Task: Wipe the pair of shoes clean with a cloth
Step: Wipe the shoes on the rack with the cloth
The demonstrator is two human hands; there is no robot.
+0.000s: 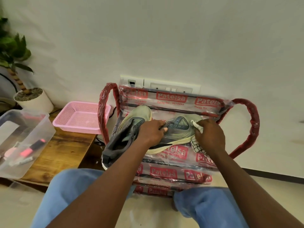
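Wiping is under way on one shoe point(178, 134), which lies on its side on top of the plastic-wrapped seat point(172, 174), toward the seat's right half. The left hand point(152, 131) grips it at the lace eyelets, fingers curled, and the right hand point(209, 134) bunches the checked cloth point(198, 146) against its toe end. The second shoe point(130, 127) lies on the seat's left half, just beside the first. Next, I judge, the cloth must sweep along the upper and pale sole while the left hand steadies. The seat's wrap repeats "Patelsa" in red panels, with a "Regd No" line beneath.
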